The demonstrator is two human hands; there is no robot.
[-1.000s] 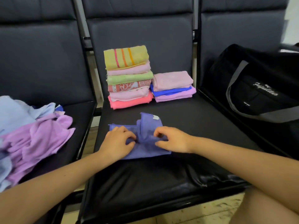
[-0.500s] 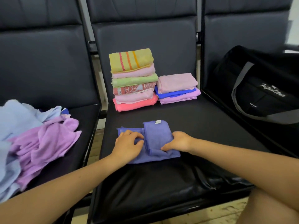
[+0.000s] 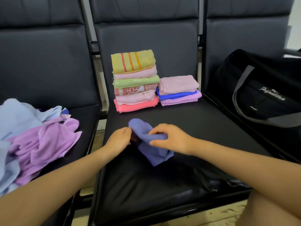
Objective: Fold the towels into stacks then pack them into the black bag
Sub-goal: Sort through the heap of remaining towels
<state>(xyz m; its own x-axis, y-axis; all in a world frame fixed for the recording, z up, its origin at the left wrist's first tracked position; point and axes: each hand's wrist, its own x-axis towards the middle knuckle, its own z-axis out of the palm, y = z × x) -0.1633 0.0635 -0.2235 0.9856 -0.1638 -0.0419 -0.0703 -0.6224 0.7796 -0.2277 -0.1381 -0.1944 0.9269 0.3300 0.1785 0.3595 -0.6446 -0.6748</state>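
Blue towel (image 3: 151,141) is gripped by left hand (image 3: 119,139) and right hand (image 3: 171,138) over middle black seat (image 3: 203,128). Folded stacks (image 3: 135,82) sit far; black bag (image 3: 263,88) on right seat.

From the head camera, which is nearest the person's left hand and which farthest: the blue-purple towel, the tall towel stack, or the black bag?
Measured from the left hand:
1. Blue-purple towel: held in both hands at the front of the middle seat.
2. Tall towel stack: behind the hand, at the back of the middle seat.
3. Black bag: far right, on the next seat.
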